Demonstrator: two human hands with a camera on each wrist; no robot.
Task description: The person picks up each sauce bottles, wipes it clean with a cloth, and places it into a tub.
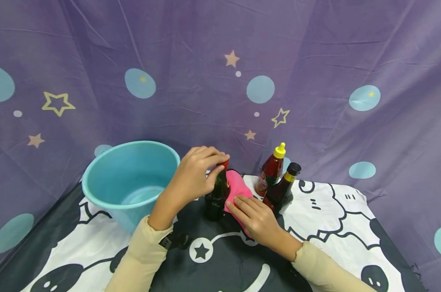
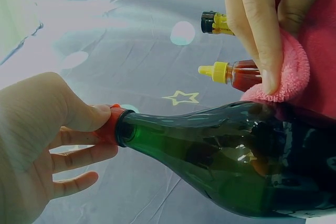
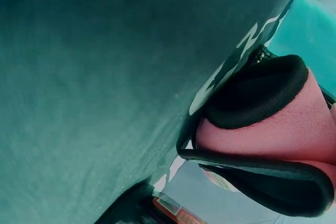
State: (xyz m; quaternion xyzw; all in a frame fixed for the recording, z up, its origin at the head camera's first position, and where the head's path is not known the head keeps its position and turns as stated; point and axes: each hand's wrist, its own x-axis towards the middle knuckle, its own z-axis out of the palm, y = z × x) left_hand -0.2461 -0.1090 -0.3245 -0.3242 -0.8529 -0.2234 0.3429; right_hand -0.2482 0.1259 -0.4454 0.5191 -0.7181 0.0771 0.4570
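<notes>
My left hand pinches the red cap at the top of a dark green glass bottle, which stands upright on the table. In my right hand is a pink cloth, held against the bottle's right side. The left wrist view shows the right fingers bent over the fuzzy cloth at the bottle's shoulder. Black edging lines the folded cloth in the right wrist view. There the right hand is almost wholly out of sight.
A light blue bucket stands left of the bottle, behind my left forearm. Behind my right hand are a red sauce bottle with a yellow nozzle cap and a dark bottle with a black cap. A patterned cloth covers the table; a purple curtain hangs behind.
</notes>
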